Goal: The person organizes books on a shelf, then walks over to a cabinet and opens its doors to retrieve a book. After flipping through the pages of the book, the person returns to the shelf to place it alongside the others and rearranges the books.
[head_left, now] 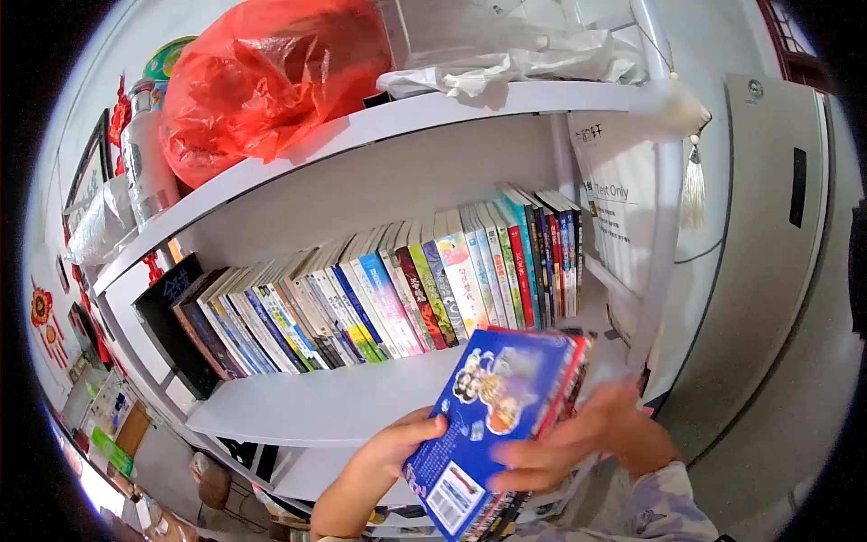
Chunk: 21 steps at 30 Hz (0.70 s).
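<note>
L hand clamped on blue bk, R hand across it, blurred, grip unclear.

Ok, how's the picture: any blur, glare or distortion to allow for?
Head view: lens distortion bows the upper shelf, with dark corners; head view: the right hand is blurred, the left hand sharper; head view: highlights glint on the red bag.

Red plastic bag, bulging, beside crumpled white plastic sheeting. Bottle just left of bag; silvery bundle next to it. Pale tassel hangs near tall grey fridge. Red ornament, far left.
</note>
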Motion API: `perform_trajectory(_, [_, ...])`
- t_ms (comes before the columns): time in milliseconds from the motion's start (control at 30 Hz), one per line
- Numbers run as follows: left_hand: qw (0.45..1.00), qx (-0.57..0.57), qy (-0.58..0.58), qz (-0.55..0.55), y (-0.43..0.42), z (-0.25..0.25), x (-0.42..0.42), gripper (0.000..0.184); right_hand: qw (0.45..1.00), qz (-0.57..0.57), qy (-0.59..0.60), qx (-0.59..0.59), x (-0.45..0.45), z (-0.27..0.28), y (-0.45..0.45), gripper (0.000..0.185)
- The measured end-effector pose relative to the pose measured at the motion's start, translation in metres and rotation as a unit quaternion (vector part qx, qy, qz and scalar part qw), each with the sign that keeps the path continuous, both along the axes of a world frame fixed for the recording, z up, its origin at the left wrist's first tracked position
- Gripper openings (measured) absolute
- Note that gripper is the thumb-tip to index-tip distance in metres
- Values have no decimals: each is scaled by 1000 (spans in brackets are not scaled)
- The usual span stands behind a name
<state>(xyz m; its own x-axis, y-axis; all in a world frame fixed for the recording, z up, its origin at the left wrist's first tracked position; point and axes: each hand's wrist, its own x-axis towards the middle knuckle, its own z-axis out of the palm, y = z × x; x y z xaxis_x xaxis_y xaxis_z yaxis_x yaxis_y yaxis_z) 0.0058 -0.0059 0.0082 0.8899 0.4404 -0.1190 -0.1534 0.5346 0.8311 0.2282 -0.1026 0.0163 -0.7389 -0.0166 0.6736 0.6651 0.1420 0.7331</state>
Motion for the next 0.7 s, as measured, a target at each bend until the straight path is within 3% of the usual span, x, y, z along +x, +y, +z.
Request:
perform_trajectory(33, [1000, 11, 9, -27, 4, 4, -2, 70, 995, 11, -80, -67, -5, 19, -12, 38])
perform_trajectory(67, [998, 19, 20, -55, 7, 7, -6, 68, 970, -20, -84, -227, -18, 43, -29, 36])
perform_trajectory(100, [998, 32, 18, -58, 10, 9, -9, 68, 978, 31, -12, -205, -19, 33, -24, 23])
perform_trajectory(167, [995, 79, -33, -60, 26, 1, -15, 74, 980, 53, 54, -183, -18, 36, -19, 24])
perform_trajectory(200, [995, 66, -39, 60, 30, -4, -14, 84, 980, 63, 86, -170, -18, 36, -17, 25])
perform_trajectory(267, [954, 42, -292, 49, 26, 2, -1, 82, 981, 41, 177, -61, -20, 33, -4, 24])
perform_trajectory(333, [903, 130, -410, -27, 27, -15, 18, 81, 956, 33, 289, -28, -26, 35, 5, 25])
perform_trajectory(367, [908, 291, -302, 10, 30, -13, 25, 85, 948, 62, 312, 1, -28, 34, 15, 27])
perform_trajectory(433, [777, 623, -54, 67, 35, -8, 38, 95, 925, 115, 362, -19, -36, 39, 32, 42])
perform_trajectory(500, [783, 598, -106, 131, 38, 2, 69, 111, 892, 132, 429, -61, -43, 51, 42, 54])
perform_trajectory(533, [760, 593, -131, 231, 46, 3, 83, 120, 875, 145, 456, -75, -42, 58, 51, 48])
perform_trajectory(600, [498, 755, -89, 417, 53, 23, 100, 134, 802, 216, 538, -143, -41, 65, 65, 43])
perform_trajectory(633, [449, 762, -118, 452, 58, 27, 111, 119, 792, 241, 534, -171, -38, 71, 70, 40])
perform_trajectory(700, [423, 776, -106, 455, 70, 36, 113, 125, 732, 297, 560, -251, -37, 77, 79, 39])
